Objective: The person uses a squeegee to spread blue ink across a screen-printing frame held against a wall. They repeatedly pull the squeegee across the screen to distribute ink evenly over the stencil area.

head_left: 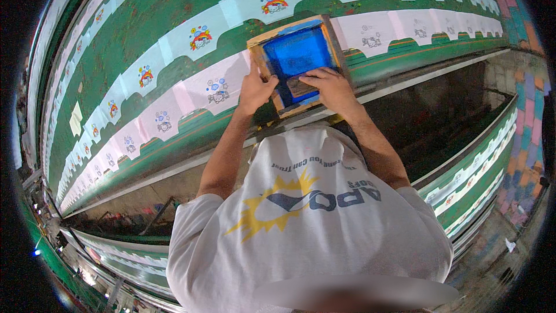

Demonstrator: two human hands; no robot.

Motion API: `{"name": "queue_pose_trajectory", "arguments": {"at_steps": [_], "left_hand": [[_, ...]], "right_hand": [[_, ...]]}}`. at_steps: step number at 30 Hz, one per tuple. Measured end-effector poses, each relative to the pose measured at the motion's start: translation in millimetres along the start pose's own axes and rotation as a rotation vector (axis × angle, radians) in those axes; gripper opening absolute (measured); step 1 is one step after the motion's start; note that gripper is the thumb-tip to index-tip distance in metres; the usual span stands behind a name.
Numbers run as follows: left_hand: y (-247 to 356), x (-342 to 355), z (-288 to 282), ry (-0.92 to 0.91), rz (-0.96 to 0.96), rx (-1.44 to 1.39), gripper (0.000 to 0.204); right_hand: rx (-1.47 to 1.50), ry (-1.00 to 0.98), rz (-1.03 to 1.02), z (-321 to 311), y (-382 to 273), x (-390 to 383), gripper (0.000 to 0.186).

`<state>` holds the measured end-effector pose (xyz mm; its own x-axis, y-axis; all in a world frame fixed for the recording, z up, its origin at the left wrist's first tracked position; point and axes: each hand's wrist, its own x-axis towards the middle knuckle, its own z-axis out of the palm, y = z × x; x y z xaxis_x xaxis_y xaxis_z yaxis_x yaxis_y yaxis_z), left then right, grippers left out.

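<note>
A wooden screen-printing frame (335,46) with a blue inked mesh (292,49) lies on the long green printing table (162,0), over a row of pale fabric pieces (220,69). My left hand (258,90) is closed on the frame's left side. My right hand (327,87) grips a wooden squeegee (298,86) near the lower part of the blue mesh. Pieces to the left carry blue-and-grey cartoon prints; those to the right show grey outlines only. The surface beneath the frame is hidden.
A second row of pieces (272,3) with colourful rainbow prints runs along the back. The table's metal edge (428,72) lies just in front of my body. Other printing tables (492,156) with fabric rows stand behind me. A patchy coloured floor (524,127) is at the right.
</note>
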<state>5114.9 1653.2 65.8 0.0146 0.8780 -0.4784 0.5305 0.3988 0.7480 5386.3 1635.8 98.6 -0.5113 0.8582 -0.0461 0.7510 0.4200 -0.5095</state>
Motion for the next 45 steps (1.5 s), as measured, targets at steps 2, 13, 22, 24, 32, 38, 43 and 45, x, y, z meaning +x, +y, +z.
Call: {"name": "queue_pose_trajectory", "arguments": {"at_steps": [2, 13, 22, 24, 32, 38, 43, 45], "left_hand": [[6, -2, 6, 0.026, 0.026, -0.003, 0.113], [112, 46, 144, 0.158, 0.183, 0.154, 0.114], [157, 75, 197, 0.1, 0.002, -0.021, 0.105], [149, 77, 198, 0.12, 0.043, -0.021, 0.101], [129, 87, 201, 0.129, 0.269, -0.21, 0.099], [132, 80, 199, 0.088, 0.219, -0.244, 0.1], [136, 78, 198, 0.081, 0.053, -0.195, 0.1], [136, 81, 196, 0.082, 0.063, -0.18, 0.1]], "right_hand": [[0.026, -0.013, -0.02, -4, 9, -2, 0.06], [-0.015, 0.098, -0.049, -92, 156, -53, 0.058], [-0.007, 0.051, -0.066, -124, 220, -68, 0.06], [-0.016, 0.029, -0.034, -125, 220, -67, 0.058], [-0.038, 0.07, -0.141, -120, 225, -67, 0.046], [-0.007, 0.068, -0.121, -117, 227, -68, 0.06], [0.019, -0.059, -0.09, -128, 224, -63, 0.053], [0.045, -0.179, -0.051, -137, 225, -54, 0.051]]}}
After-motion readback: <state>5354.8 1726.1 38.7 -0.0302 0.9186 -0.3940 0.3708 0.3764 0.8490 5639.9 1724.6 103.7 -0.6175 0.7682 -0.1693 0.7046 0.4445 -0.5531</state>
